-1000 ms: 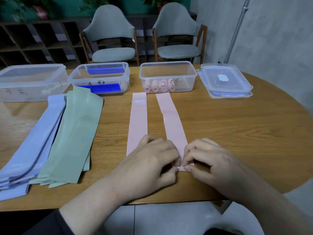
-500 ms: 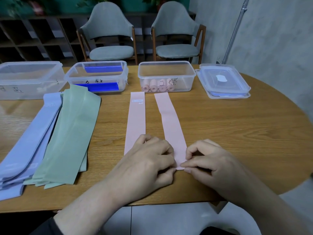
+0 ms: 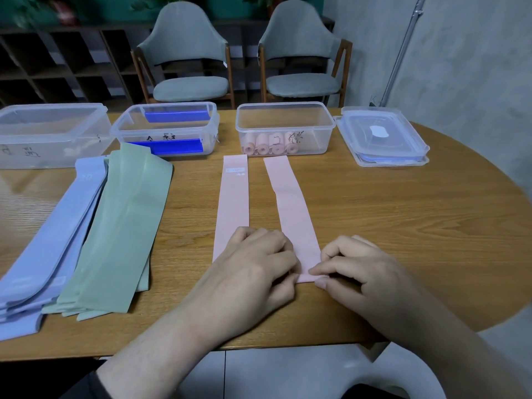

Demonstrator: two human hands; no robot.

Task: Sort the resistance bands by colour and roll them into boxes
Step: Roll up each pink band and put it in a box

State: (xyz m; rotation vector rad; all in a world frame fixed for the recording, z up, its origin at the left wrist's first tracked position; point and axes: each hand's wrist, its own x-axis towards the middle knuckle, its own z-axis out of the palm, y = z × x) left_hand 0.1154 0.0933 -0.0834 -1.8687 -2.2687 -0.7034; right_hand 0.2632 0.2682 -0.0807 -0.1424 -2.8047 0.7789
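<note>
Both hands, left hand (image 3: pixel 253 263) and right hand (image 3: pixel 357 269), pinch the near end of the right pink band (image 3: pixel 290 203) at 6 o'clock; uneven thumb pressure risks a skewed, loose first roll.

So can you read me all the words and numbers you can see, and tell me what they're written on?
"30", faint, on the far end of the top pale blue flat band.
White label on the left pink flat band: too small to read.
Black handwriting on the clear plastic box with blue inserts: illegible.
Black handwriting on the clear plastic box of pink rolls: illegible.
Marks on the big clear plastic box at left: blurred.
</note>
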